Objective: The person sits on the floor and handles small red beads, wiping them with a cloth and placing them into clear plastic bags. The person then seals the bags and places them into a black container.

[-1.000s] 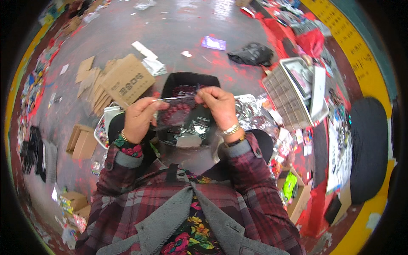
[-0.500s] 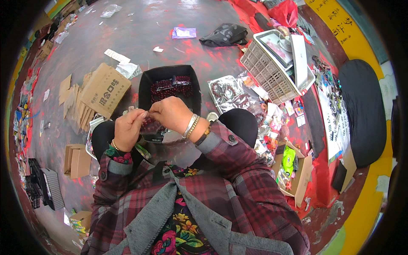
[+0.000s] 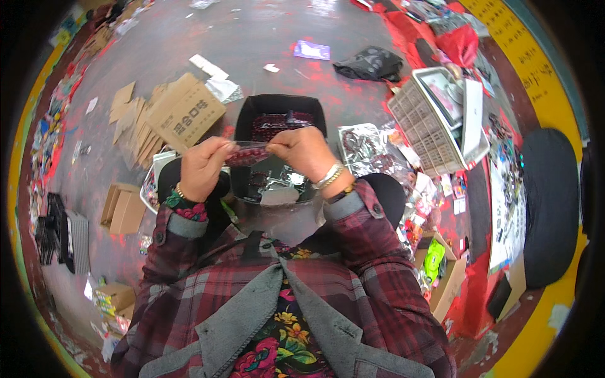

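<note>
2 hands pinch our clear packet (image 3: 247,155) of red pieces: left hand (image 3: 200,169) and right hand (image 3: 304,151) each clenched on an end; light, floppy, slippery film.

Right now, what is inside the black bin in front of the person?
The black bin holds dark red items at its far end and shiny clear wrappers nearer the person. Both hands and their small clear packet cover the middle, so that part is unseen.

A small clear packet (image 3: 247,155) of dark red pieces is stretched level, pinched at both ends, above a black box (image 3: 280,107).
</note>
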A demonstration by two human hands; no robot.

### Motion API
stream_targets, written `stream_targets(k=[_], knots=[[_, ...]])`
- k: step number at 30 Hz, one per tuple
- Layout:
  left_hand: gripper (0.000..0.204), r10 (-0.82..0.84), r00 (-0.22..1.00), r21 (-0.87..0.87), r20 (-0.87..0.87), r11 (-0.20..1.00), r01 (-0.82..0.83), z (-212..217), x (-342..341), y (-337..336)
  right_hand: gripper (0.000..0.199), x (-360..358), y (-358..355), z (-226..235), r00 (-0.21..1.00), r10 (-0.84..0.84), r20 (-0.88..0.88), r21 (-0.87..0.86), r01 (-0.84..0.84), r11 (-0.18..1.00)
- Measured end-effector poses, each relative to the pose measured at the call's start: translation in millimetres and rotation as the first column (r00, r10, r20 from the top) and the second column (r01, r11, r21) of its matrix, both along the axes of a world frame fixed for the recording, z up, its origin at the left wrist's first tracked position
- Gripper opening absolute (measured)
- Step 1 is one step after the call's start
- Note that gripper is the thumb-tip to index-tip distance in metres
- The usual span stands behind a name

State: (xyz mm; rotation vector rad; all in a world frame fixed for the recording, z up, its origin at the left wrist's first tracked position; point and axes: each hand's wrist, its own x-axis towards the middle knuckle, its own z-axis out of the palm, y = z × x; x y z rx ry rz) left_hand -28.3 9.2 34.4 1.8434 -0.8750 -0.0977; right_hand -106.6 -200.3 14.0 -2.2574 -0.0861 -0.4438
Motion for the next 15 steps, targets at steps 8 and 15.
stream_targets(k=[8,15], knots=[[0.018,-0.068,0.87,-0.262,-0.488,0.962,-0.072,6.6,-4.4,6.4,0.016,-0.3,-22.0,8.6,0.984,-0.013,-0.18,0.157,0.042,0.987],[0.016,-0.317,0.639,-0.529,-0.7,0.832,-0.166,31.8,4.4,18.0,0.069,-4.6,-32.2,5.0,0.899,0.427,-0.092,0.756,-0.216,0.618]])
